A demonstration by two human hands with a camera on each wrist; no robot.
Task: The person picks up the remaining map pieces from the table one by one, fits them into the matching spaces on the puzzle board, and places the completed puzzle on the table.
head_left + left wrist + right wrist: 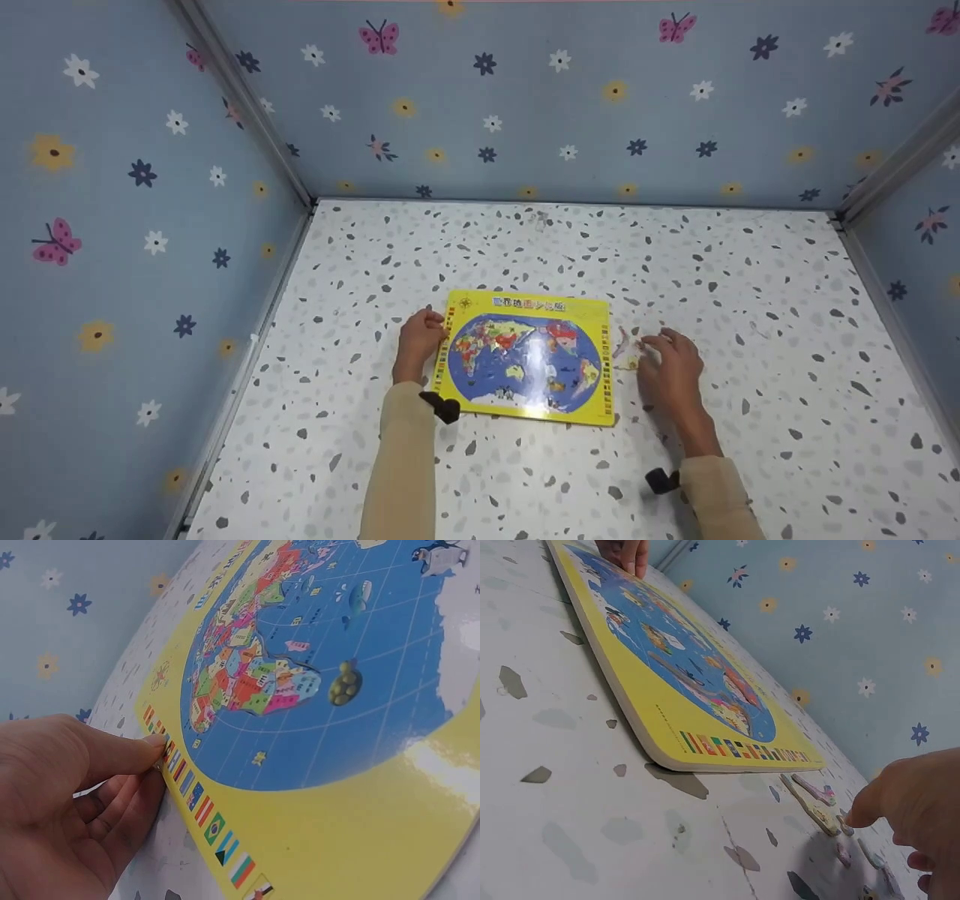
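A yellow-bordered world map puzzle board lies flat on the speckled table, its blue map filling the middle. The left hand is at the board's left edge; in the left wrist view the thumb and fingers of that hand pinch the edge beside the row of flags. Just right of the board lie several small loose puzzle pieces. Over them is the right hand, fingers bent; in the right wrist view a fingertip of this hand touches or nearly touches a small piece beside a yellowish piece.
The speckled white table surrounds the board. Flowered blue panels stand at the back, at the left and at the right. A dark wrist device sits at the left cuff, another at the right cuff.
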